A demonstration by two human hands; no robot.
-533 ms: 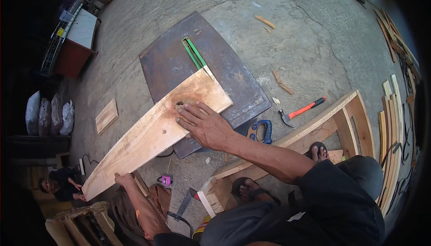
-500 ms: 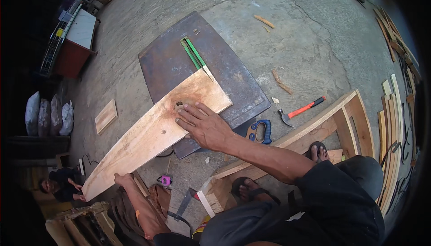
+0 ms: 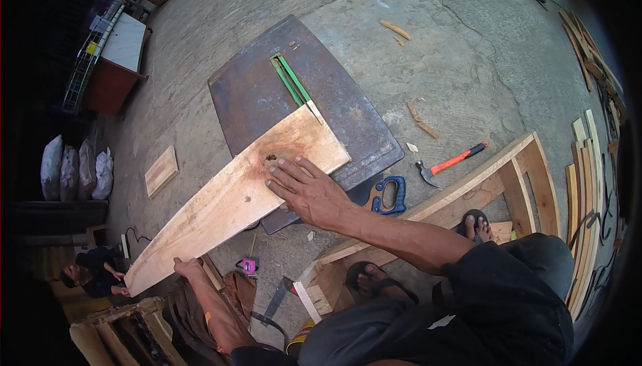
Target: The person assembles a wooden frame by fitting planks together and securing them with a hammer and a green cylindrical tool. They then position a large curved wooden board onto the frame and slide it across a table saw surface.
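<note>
A long pale wooden board lies slantwise over the dark metal tabletop, its left end reaching past the table's edge. Near the board's wide end is a dark knot hole. My right hand rests flat there, fingers spread and fingertips just beside the hole. Lower left, my left hand grips the board's near edge, thumb on top and the other fingers mostly hidden beneath. A green-edged slot in the tabletop runs up to the board's far corner.
A blue-handled saw, an orange-handled hammer and a wooden frame are at the right, near my feet. A pink tape measure lies below the board. Another person is beside the board's left end. Long strips lie far right.
Both hands keep their places on the board. The whole view has shifted very slightly.
</note>
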